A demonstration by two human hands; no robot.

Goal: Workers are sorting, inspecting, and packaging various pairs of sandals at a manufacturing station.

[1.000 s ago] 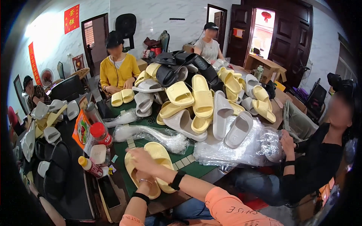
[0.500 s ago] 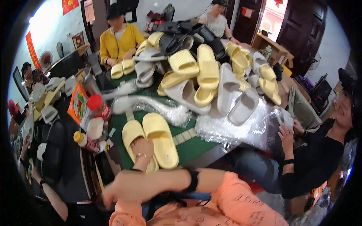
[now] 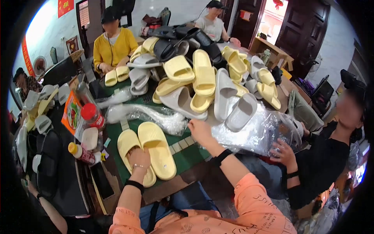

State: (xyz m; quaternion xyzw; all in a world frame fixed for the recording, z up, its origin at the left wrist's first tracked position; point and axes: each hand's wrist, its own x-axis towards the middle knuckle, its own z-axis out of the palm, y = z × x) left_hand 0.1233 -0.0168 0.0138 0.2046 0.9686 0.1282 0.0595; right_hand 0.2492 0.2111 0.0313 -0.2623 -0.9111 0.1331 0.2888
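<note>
Left hand [image 3: 139, 158] is in the left yellow slipper [image 3: 127, 142]; fingers hidden at the strap, can't tell grip. Right yellow slipper [image 3: 163, 160] is just right of them. Right hand [image 3: 201, 133]: fingers curled, hold unclear, clear bags [image 3: 241, 138] rightward. Best: light, steady left pressure, pair flat on counter [image 3: 189, 156].

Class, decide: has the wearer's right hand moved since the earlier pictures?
Yes: against the green mat, the right hand has moved rightward, to the left edge of the flat clear plastic bags.

There are two nearest yellow slippers [image 3: 157, 150] and one red-lidded jar [image 3: 92, 114].
</note>
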